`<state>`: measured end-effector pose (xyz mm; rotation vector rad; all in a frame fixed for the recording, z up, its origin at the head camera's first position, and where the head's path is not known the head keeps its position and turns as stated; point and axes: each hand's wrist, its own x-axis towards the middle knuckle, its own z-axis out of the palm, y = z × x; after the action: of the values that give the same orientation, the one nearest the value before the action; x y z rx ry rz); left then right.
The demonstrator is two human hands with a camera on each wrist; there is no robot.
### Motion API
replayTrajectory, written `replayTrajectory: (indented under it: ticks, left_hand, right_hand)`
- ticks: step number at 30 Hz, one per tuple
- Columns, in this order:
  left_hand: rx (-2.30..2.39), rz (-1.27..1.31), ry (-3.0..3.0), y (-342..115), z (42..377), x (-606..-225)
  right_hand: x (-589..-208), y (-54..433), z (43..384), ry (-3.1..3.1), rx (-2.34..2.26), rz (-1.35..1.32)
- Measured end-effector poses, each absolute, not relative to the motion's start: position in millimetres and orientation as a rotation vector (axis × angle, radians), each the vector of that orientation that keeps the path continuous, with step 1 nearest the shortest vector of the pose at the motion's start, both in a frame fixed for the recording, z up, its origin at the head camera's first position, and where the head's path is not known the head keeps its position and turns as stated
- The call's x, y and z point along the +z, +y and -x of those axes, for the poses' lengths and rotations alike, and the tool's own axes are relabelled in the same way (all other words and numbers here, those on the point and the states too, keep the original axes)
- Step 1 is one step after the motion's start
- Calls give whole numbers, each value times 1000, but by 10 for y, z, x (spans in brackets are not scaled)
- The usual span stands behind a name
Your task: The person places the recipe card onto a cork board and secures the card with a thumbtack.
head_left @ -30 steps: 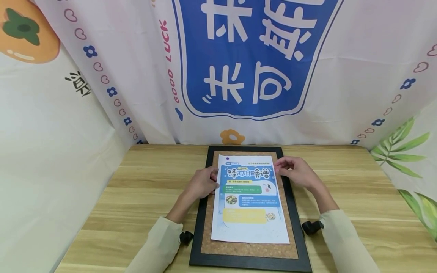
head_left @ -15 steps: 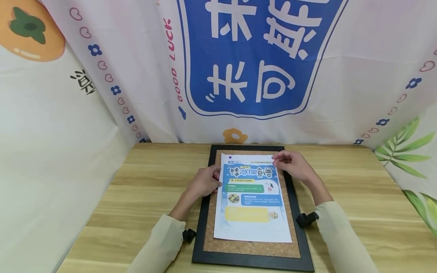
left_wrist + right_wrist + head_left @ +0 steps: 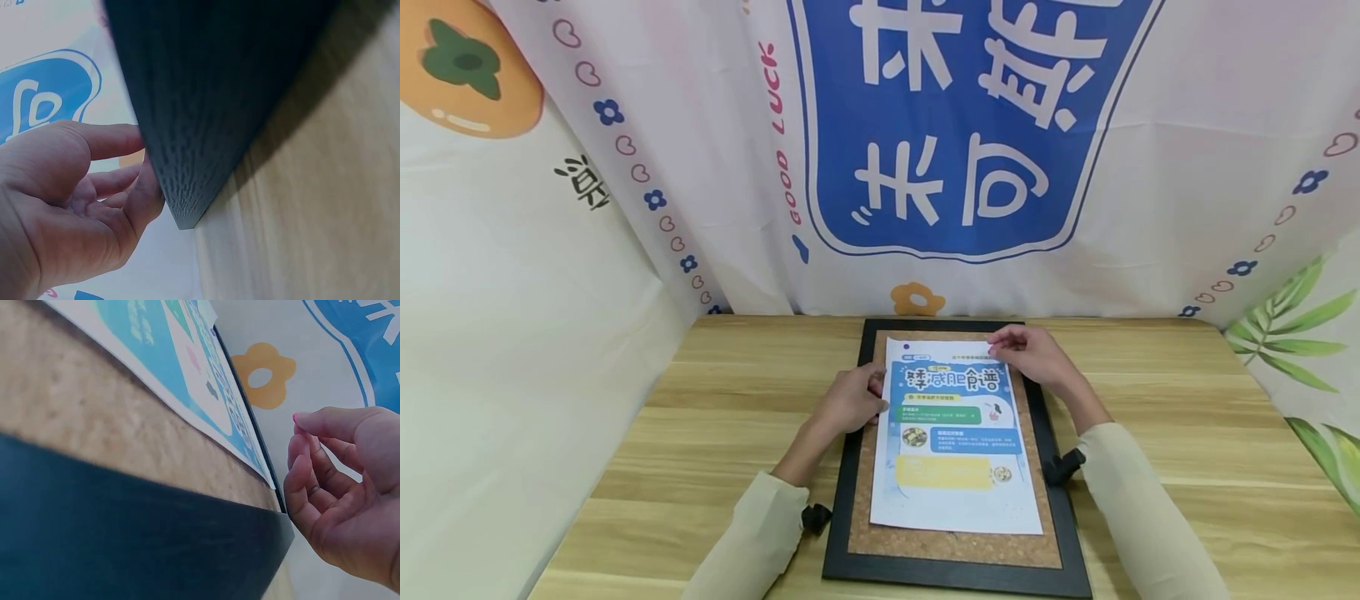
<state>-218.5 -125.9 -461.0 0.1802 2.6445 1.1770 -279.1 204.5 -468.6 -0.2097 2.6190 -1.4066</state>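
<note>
A printed sheet of paper lies on a black-framed cork board. A purple pushpin sits at its top left corner. My left hand reaches over the frame's left side, with thumb and index fingertips apart at the sheet's left edge; in the left wrist view the frame hides those fingertips. My right hand, thumb and fingers brought together, is at the sheet's top right corner. In the right wrist view it pinches a small pink pushpin, mostly hidden by the fingers.
The board lies on a wooden table, its far end near the printed cloth backdrop. Black wrist cameras, such as the right one, sit beside the frame at each sleeve.
My right hand has moved left and slightly away from me, from the sheet's right edge to its top right corner. My left hand has stayed at the left edge.
</note>
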Motion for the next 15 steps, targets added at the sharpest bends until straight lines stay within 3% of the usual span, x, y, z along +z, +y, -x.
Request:
replayTrajectory:
  ticks: [15]
  left_hand:
    - [1178,-179,2635,-1266,2174,-4586]
  right_hand:
    - [-4700,2049,2938,2676,-1298,199]
